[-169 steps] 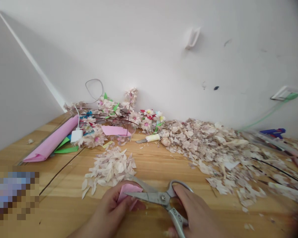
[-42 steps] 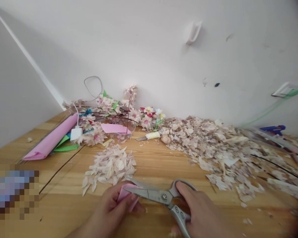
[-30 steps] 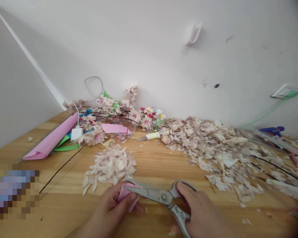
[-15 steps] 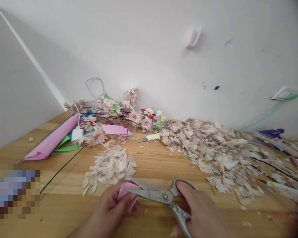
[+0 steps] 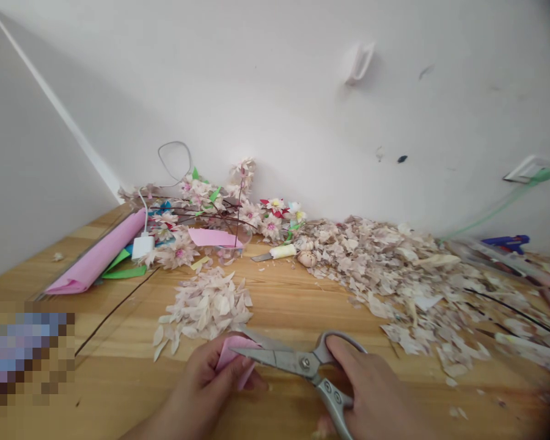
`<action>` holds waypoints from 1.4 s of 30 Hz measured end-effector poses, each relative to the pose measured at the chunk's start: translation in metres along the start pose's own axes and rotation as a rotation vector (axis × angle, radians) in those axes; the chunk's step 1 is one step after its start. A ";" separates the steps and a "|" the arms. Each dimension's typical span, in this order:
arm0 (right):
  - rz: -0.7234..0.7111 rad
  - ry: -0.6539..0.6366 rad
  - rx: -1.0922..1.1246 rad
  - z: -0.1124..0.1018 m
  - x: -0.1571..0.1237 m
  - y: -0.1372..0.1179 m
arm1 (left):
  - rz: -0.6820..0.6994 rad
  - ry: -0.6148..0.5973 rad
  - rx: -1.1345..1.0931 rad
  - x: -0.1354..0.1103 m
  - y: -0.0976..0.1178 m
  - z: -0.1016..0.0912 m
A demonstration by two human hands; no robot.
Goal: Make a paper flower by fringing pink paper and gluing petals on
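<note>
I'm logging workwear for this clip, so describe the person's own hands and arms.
The left hand and right hand are both bare, with no gloves. No sleeve shows on the parts of the arms in view, and no watch or ring is visible, though some fingers are hidden.

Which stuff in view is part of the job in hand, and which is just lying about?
In the job:
pink paper, in the left hand
scissors, in the right hand

Apparently just lying about:
craft knife
blue glue gun
white charger
rolled pink sheet
</note>
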State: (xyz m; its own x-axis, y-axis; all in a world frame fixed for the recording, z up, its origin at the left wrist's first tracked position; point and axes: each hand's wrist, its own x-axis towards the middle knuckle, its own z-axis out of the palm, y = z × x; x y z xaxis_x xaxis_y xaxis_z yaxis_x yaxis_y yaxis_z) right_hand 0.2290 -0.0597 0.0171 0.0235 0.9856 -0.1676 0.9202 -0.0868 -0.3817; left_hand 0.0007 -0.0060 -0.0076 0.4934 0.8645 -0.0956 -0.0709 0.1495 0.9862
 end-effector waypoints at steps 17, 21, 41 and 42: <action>-0.010 0.022 0.008 0.001 0.000 0.003 | -0.017 0.040 0.003 -0.001 -0.001 0.001; -0.027 0.024 0.008 -0.002 0.000 -0.001 | -0.018 0.038 0.015 -0.003 0.004 0.002; -0.027 0.016 -0.048 -0.005 0.000 -0.003 | -0.008 0.028 -0.021 -0.003 0.004 0.001; -0.029 0.015 -0.050 -0.005 0.000 -0.003 | -0.005 0.026 -0.026 -0.003 0.004 0.002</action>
State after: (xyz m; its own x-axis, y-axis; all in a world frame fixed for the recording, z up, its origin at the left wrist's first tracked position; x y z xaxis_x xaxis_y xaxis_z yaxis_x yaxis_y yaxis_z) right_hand 0.2282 -0.0586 0.0226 0.0021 0.9896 -0.1435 0.9389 -0.0513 -0.3404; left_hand 0.0002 -0.0089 -0.0035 0.4711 0.8759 -0.1047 -0.0909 0.1663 0.9819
